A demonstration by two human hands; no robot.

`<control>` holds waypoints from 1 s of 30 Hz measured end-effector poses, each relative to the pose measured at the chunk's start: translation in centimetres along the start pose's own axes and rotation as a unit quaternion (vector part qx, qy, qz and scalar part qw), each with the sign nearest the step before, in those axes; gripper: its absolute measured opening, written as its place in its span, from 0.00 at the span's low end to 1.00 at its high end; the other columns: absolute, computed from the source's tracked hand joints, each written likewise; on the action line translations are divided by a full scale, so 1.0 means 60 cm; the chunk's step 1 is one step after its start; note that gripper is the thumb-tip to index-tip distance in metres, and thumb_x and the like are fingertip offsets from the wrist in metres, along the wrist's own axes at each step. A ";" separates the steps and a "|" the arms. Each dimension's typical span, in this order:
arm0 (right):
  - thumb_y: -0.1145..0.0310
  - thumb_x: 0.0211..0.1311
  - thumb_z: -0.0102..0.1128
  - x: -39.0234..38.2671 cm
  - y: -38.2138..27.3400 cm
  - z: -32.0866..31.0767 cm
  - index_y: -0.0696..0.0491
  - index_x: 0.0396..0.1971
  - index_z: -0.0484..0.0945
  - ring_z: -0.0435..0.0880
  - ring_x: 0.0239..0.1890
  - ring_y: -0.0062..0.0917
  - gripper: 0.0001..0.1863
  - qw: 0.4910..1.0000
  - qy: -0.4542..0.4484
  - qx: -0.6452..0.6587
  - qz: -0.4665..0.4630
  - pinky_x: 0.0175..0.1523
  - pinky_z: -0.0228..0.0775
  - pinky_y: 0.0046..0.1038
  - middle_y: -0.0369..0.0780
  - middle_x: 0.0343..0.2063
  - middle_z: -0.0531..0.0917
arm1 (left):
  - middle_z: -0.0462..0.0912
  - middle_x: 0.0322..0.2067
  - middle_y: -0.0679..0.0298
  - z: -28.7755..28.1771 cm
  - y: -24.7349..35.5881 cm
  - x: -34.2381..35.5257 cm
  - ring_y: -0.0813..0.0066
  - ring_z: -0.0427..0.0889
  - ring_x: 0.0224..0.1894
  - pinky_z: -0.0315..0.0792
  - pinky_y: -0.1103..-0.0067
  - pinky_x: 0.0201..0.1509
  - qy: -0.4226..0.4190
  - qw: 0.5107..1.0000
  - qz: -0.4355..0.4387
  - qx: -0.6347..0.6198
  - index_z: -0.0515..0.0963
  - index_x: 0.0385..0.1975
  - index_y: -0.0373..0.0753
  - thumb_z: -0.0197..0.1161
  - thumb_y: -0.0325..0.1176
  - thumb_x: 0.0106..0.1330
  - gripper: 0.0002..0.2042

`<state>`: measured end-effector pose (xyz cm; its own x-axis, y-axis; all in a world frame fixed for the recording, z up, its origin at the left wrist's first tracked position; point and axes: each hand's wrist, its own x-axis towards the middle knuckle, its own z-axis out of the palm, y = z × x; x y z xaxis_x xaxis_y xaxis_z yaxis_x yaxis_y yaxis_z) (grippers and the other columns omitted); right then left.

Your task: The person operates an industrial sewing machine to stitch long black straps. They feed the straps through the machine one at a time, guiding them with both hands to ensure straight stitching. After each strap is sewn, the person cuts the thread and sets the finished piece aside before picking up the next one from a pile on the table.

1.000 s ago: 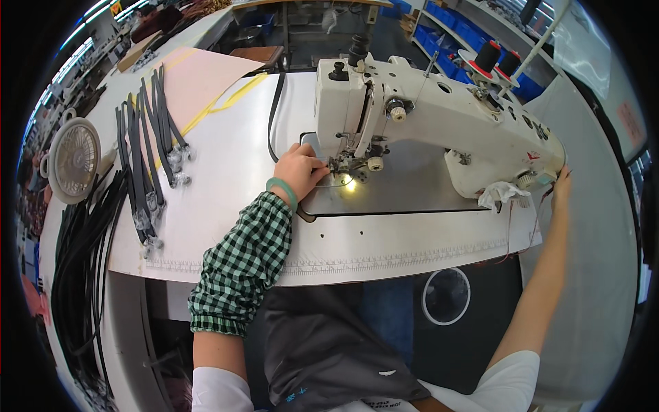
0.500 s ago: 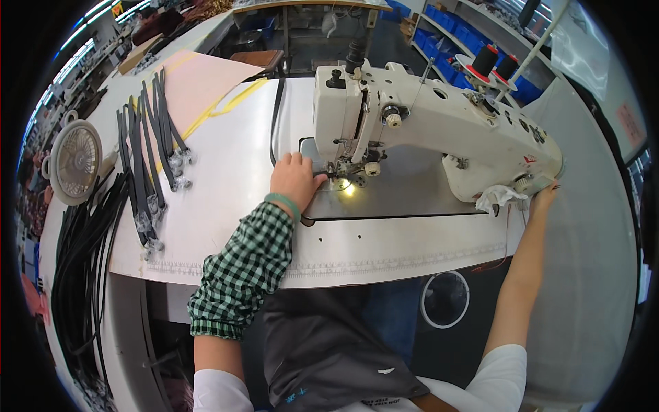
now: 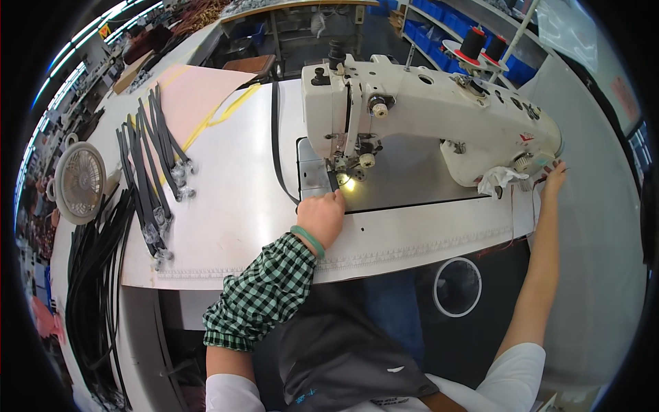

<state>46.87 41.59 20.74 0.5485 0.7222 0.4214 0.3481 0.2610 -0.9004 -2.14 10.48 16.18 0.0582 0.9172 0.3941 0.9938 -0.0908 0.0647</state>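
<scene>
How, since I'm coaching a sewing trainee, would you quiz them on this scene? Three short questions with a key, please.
1. Which forearm wears the green-and-black checked cloth sleeve?
A: left only
B: right only
C: both

2. Fill in: in the picture, the short dark-grey straps with shiny clear ends lie to the ____ of the white metal sewing machine.

3. True or false: the bare left hand is nearer the small glowing yellow light than the bare right hand is.

Key: 1. A; 2. left; 3. true.
</scene>
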 end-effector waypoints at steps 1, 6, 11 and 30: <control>0.55 0.65 0.33 -0.004 -0.005 -0.009 0.58 0.45 0.67 0.75 0.30 0.21 0.22 0.999 0.030 -0.035 -0.029 0.32 0.66 0.24 0.40 0.37 0.76 | 0.75 0.18 0.64 0.000 0.000 0.004 0.68 0.76 0.20 0.69 0.75 0.24 -0.010 1.000 -0.008 -0.013 0.74 0.26 0.34 0.50 0.25 0.54 0.05; 0.58 0.64 0.36 -0.120 -0.096 -0.001 0.57 0.37 0.71 0.70 0.22 0.16 0.18 0.982 0.082 -0.058 -0.162 0.27 0.62 0.19 0.34 0.24 0.76 | 0.74 0.18 0.63 0.000 -0.013 0.010 0.66 0.75 0.24 0.69 0.72 0.27 -0.005 0.998 -0.052 -0.031 0.72 0.25 0.38 0.55 0.32 0.53 0.05; 0.63 0.64 0.41 -0.289 -0.145 0.021 0.57 0.31 0.73 0.68 0.23 0.13 0.14 0.975 -0.086 0.043 -0.200 0.28 0.60 0.17 0.31 0.21 0.73 | 0.72 0.25 0.64 -0.014 -0.008 0.007 0.67 0.71 0.33 0.65 0.74 0.37 0.041 0.998 -0.025 -0.036 0.74 0.29 0.37 0.59 0.34 0.51 0.09; 0.77 0.38 0.62 -0.625 -0.258 0.182 0.51 0.30 0.79 0.74 0.32 0.24 0.13 0.643 -0.624 0.103 -0.432 0.32 0.71 0.24 0.31 0.40 0.77 | 0.70 0.15 0.67 -0.071 0.083 -0.106 0.76 0.71 0.13 0.66 0.82 0.18 -0.011 0.995 0.098 0.012 0.74 0.32 0.31 0.56 0.25 0.49 0.10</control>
<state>12.58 17.44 17.69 -0.8645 0.1680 0.4737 -0.0656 0.8967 -0.4378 2.04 2.58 17.89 0.2538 0.8911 0.3762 0.9649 -0.2604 -0.0341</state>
